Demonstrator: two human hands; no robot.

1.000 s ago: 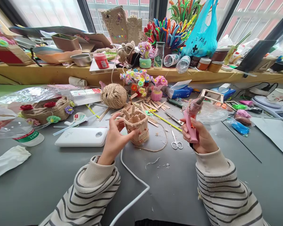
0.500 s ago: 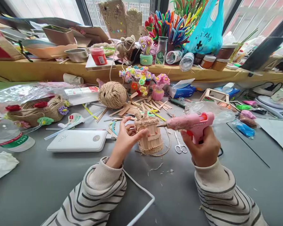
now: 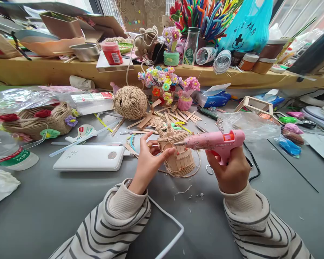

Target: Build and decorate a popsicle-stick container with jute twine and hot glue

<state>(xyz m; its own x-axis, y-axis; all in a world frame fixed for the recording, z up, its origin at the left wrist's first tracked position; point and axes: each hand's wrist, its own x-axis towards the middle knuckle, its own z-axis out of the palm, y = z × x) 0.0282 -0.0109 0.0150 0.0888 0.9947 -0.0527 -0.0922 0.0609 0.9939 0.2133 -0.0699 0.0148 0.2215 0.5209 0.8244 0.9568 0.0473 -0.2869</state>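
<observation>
A small basket (image 3: 180, 162) of wooden craft sticks, with twine wound round its rim and base, leans slightly on the grey table. My left hand (image 3: 149, 158) grips its left side, thumb across the front and fingers curled behind. In my right hand (image 3: 232, 169) is a pink glue gun (image 3: 216, 141), its metal nozzle pointing left at the basket's upper front. From this angle I cannot tell whether the nozzle touches it. A strand of twine curves round the basket's base. Partly hidden behind the glue gun, a scissors handle (image 3: 210, 169) lies by my right hand.
A ball of twine (image 3: 130, 102) and several loose craft sticks (image 3: 178, 116) lie behind the basket. On the left are a white power bank (image 3: 89, 158) and a plastic bottle (image 3: 18, 158). A white cable (image 3: 175, 220) crosses the table in front. Crocheted flowers (image 3: 162, 80) stand farther back.
The basket has tilted a little, with my left thumb now further across its front. The glue gun's nozzle has come closer over it, and the scissors are more covered. The whole view has shifted slightly.
</observation>
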